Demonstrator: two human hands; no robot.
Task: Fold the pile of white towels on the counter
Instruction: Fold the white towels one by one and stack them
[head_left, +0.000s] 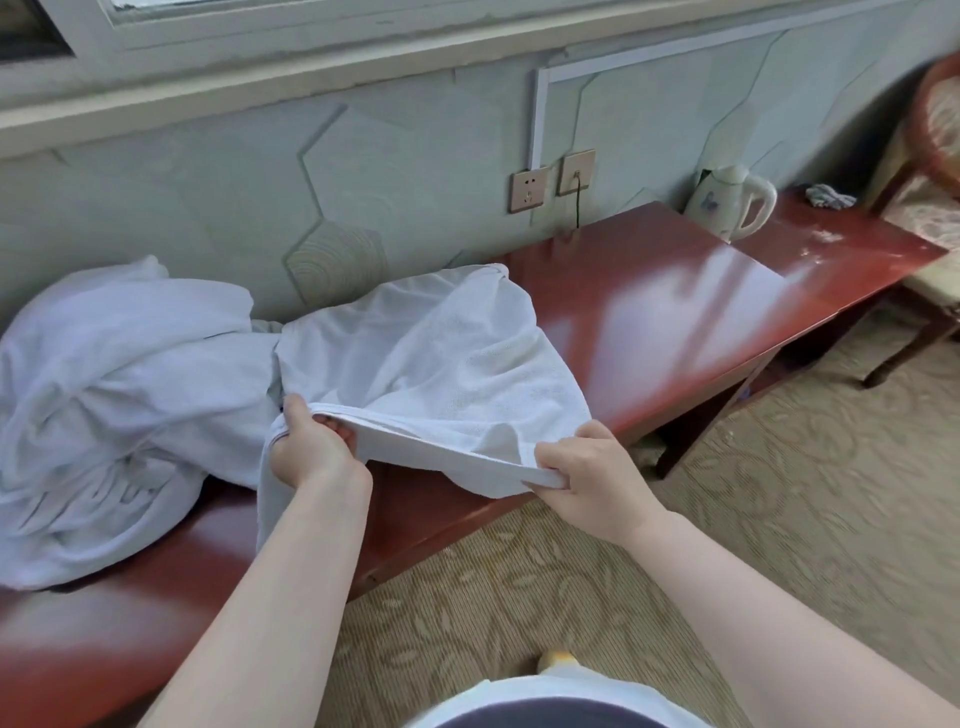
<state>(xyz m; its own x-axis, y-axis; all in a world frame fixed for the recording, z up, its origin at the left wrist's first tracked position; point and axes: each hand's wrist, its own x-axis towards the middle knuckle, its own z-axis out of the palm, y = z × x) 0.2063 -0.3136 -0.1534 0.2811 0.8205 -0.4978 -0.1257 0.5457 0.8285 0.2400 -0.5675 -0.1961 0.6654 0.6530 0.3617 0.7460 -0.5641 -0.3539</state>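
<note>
A white towel lies spread over the middle of the red-brown counter, its near edge lifted off the front. My left hand grips the left corner of that edge, fingers curled round the hem. My right hand pinches the same edge further right, pulling it taut between both hands. A crumpled pile of white towels sits on the counter's left part, touching the held towel.
A white electric kettle stands at the counter's far right, near a grey rag. Wall sockets with a plugged cable are behind. A wooden chair stands at right on patterned carpet.
</note>
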